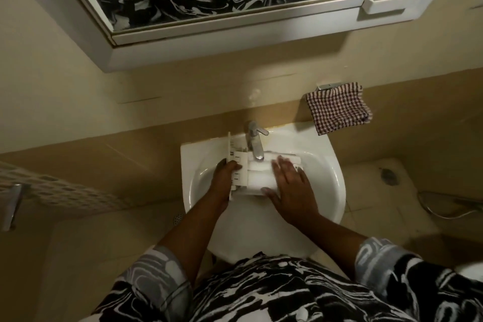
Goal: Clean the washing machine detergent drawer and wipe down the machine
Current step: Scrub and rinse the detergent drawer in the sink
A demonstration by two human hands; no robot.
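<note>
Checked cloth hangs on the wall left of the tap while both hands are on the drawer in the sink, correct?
No. The head view shows the checked cloth right of the tap, not left. The left hand and right hand are on the drawer in the sink.

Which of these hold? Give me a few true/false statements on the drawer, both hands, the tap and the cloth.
1. The detergent drawer lies in the sink, below the faucet. True.
2. The left hand holds the drawer's left end. True.
3. The right hand grasps the faucet. False: it rests flat on the drawer.
4. The checked cloth lies in the basin. False: it hangs on the wall, right of the sink.
</note>
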